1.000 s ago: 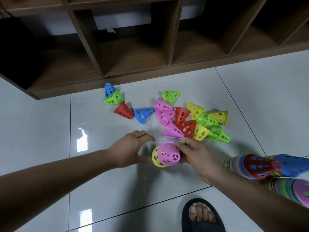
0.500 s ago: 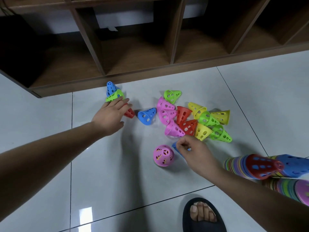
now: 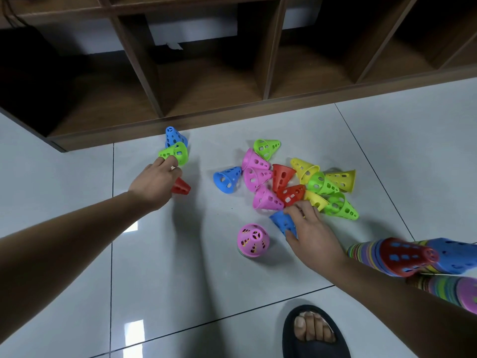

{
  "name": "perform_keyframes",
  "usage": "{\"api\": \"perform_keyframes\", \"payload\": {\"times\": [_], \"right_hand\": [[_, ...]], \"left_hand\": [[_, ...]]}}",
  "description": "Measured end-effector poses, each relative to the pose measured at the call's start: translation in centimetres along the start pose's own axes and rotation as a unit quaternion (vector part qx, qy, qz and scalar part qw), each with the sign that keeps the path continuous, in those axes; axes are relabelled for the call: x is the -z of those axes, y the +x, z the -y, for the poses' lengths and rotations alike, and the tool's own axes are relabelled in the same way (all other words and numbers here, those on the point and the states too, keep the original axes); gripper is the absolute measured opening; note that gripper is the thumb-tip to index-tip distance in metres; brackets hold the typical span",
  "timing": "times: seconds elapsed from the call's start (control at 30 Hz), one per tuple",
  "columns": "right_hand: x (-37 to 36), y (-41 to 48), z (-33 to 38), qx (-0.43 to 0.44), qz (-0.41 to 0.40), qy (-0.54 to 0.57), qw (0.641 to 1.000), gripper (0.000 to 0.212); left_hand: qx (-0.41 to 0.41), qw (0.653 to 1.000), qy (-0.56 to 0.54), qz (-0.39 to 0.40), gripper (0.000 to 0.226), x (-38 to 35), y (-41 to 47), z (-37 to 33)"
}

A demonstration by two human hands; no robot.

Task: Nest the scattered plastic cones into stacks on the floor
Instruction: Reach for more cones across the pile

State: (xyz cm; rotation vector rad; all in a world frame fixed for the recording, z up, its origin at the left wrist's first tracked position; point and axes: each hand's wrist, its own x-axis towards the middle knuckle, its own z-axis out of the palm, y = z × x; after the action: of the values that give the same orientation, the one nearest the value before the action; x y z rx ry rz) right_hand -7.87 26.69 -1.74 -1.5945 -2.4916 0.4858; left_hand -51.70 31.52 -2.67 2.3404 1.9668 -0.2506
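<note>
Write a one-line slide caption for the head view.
Left hand at a red cone, right hand gripping a blue cone beside the pink-topped stack on white floor tiles.

Home playroom: tiled floor (image 3: 77,254), wooden cubbies (image 3: 206,81)

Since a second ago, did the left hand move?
Yes. The left hand went farther out and leftward, toward the wooden shelf, and is now at the red cone.

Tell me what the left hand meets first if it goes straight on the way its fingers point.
The lime-green perforated plastic cone just ahead of the left hand; its fingers seem to touch it, though depth is unclear.
</note>
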Motion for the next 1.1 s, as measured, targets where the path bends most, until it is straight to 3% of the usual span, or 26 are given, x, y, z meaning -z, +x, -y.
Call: {"api": "perform_keyframes", "payload": {"times": [0.13, 0.33, 0.47, 0.53, 0.7, 0.9, 1.1], "right_hand": [[0.2, 0.4, -0.4, 0.031, -0.005, 0.014, 0.999, 0.024], [1.4, 0.4, -0.8, 0.033, -0.01, 0.089, 0.995, 0.011], [3.6, 0.2, -0.1, -0.05, -0.021, 0.212, 0.976, 0.014], [4.6, 0.0, 0.3, -0.12, -0.014, 0.299, 0.947, 0.016], [6.6, -0.2, 1.5, -0.227, -0.026, 0.518, 0.824, 0.016], [9.1, 0.2, 3.8, -0.225, -0.003, 0.649, 0.726, 0.016], [10.5, 0.7, 5.3, -0.216, 0.009, 0.718, 0.661, 0.012]], "left_hand": [[0.006, 1.0, -0.026, 0.012, 0.054, -1.5, -0.9, 0.7], [0.036, 0.988, -0.127, -0.084, 0.046, 0.2, -2.1, -1.5], [0.014, 0.971, -0.228, -0.075, 0.049, 2.6, -2.8, -4.1], [0.01, 0.96, -0.271, -0.076, 0.048, 3.8, -3.4, -5.8], [-0.032, 0.918, -0.39, -0.058, 0.046, 7.2, -4.7, -10.7], [-0.097, 0.893, -0.439, -0.039, 0.046, 8.0, -6.5, -14.7], [-0.105, 0.878, -0.464, -0.043, 0.048, 7.6, -7.0, -16.4]]}}
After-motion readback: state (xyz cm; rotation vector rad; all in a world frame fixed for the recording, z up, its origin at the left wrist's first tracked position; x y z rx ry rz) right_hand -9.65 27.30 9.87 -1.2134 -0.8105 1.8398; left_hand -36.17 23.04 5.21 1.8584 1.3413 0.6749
